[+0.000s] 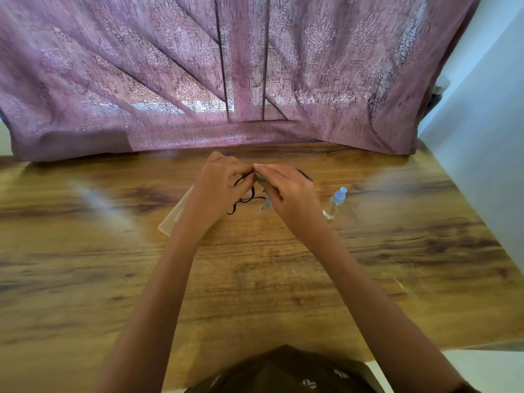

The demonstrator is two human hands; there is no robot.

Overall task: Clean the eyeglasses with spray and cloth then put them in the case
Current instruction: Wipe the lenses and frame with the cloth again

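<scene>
— Eyeglasses (246,194), black frame: location?
— Above the worktop (255,279), in the closed grip of left hand (218,188); right hand (286,191) pinches a grey cloth (265,202) against them. Long axis unclear, blurred.
— Surroundings?
— Wood-grain worktop; clear case (177,215) under left wrist; spray bottle (335,203) lying right, blue cap away; purple curtain (226,66) behind.

Wood-grain table (283,279), patterned mauve curtain (198,66) hanging behind its far edge, pale wall (487,123) at right
</scene>
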